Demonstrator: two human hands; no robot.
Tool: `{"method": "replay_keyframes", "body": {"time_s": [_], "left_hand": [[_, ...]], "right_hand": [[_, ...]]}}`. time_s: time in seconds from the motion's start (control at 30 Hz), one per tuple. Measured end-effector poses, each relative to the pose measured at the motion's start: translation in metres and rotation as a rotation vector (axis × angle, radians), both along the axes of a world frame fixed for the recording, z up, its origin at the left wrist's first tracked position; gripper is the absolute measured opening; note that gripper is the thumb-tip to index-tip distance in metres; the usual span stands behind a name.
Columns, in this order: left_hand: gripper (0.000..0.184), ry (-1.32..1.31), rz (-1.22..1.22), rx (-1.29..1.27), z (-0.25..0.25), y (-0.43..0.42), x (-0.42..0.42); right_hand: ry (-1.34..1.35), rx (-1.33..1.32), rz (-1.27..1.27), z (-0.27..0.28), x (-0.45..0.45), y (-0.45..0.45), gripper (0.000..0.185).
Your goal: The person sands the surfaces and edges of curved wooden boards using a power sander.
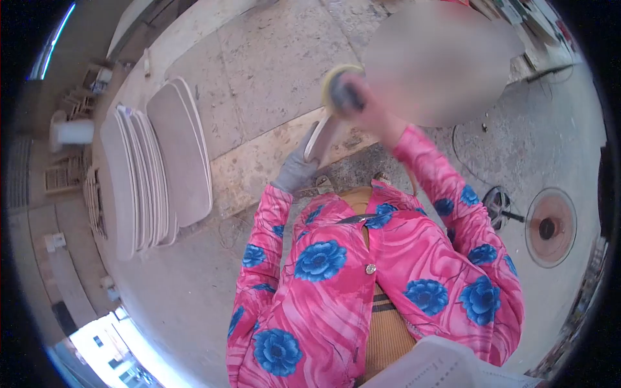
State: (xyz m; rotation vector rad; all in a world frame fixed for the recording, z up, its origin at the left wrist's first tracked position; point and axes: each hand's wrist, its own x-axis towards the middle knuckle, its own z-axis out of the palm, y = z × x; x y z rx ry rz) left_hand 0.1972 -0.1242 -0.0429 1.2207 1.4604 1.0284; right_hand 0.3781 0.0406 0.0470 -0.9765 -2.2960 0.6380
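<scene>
A grey work glove covers my left hand (295,169), closed on the edge of a pale wooden board (319,138) with a rounded end. The board is tilted up above the near edge of the worktable. My right hand (378,116), smeared by motion, is closed round a hand sander (345,94) with a dark body and a yellowish round pad. The sander is at the far end of the board; whether the pad touches it I cannot tell.
The worktable (272,71) has a worn, blotchy top. On the left stands a stack of curved boards (139,181), with one larger board (184,152) beside it. A floor fan (550,227) stands at the right. A large blurred patch hides the upper right.
</scene>
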Motion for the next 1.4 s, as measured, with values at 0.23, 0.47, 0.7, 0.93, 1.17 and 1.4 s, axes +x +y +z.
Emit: {"method": "replay_keyframes", "body": {"time_s": [0.23, 0.47, 0.7, 0.93, 1.17, 1.4], "left_hand": [[0.069, -0.074, 0.035, -0.114, -0.027, -0.004, -0.011], [0.081, -0.016, -0.011, -0.036, -0.003, -0.001, -0.002], [0.076, -0.022, 0.001, -0.037, -0.030, -0.006, -0.014], [0.082, 0.128, -0.017, -0.092, -0.012, -0.004, -0.009], [0.073, 0.194, -0.020, -0.055, -0.004, -0.002, -0.004], [0.065, 0.106, 0.086, -0.113, -0.005, -0.008, 0.000]], "right_hand": [[0.054, -0.056, 0.272, 0.001, -0.002, -0.056, 0.041], [0.035, 0.051, -0.390, -0.011, 0.053, 0.094, 0.045], [0.059, 0.050, -0.943, -0.025, 0.109, 0.165, 0.045], [0.157, -0.141, -0.470, -0.015, 0.038, 0.053, 0.042], [0.200, -0.075, 0.120, -0.016, 0.004, -0.042, 0.040], [0.099, -0.083, -0.521, -0.016, 0.060, 0.088, 0.042]]}}
